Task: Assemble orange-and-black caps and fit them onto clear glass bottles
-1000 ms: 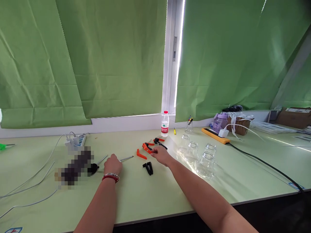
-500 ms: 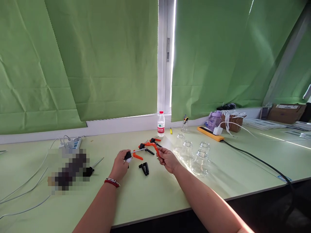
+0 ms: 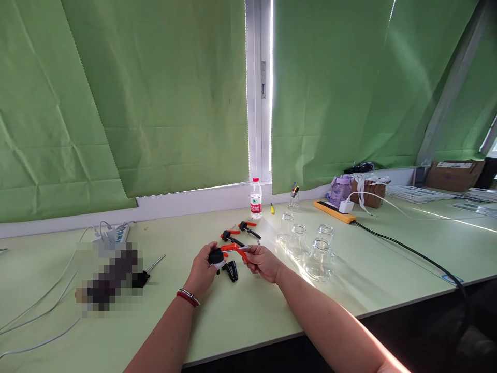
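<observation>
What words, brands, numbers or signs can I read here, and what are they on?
No text reads clearly.
Bottle: white characters on its red label, too small to read.
Box: print on its white label, too small.
Sticker on the table: too blurred.

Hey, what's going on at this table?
A person is handling parts with both hands. The left hand holds a black piece with a metal rod; the right hand grips an orange piece. The two overlap in view; I can't tell whether they're joined. Two orange-and-black tools lie beyond the hands, and glasses stand to the right.
</observation>
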A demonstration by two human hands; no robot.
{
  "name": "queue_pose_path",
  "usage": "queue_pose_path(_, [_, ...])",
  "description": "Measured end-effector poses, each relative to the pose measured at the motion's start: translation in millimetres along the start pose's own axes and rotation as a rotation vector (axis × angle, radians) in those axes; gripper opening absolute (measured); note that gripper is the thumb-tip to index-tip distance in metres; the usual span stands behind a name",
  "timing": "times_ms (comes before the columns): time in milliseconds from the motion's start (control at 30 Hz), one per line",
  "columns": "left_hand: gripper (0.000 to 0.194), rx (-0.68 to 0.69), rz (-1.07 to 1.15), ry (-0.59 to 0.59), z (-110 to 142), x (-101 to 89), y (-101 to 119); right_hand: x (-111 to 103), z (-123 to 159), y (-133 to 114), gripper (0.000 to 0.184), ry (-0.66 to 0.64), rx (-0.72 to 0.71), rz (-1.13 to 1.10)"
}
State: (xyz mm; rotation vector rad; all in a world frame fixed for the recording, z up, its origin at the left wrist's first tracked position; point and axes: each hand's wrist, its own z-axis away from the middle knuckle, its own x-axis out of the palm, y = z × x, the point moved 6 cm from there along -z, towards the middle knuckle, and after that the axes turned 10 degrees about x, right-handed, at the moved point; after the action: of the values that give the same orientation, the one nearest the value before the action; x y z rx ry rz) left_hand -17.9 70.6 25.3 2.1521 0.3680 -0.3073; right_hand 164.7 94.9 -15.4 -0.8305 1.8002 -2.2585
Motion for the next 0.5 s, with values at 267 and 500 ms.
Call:
queue_pose_path(267, [0.028, 0.036, 0.069, -0.094, 3.1, 12.9, 12.3, 5.8, 3.6, 0.6, 0.042, -0.082, -0.002, 0.013])
queue_pose_path(500, [0.029, -0.083, 0.228, -0.176, 8.0, 18.6, 11.2, 6.2, 5.3, -1.7, 0.042, -0.074, -0.014, 0.001])
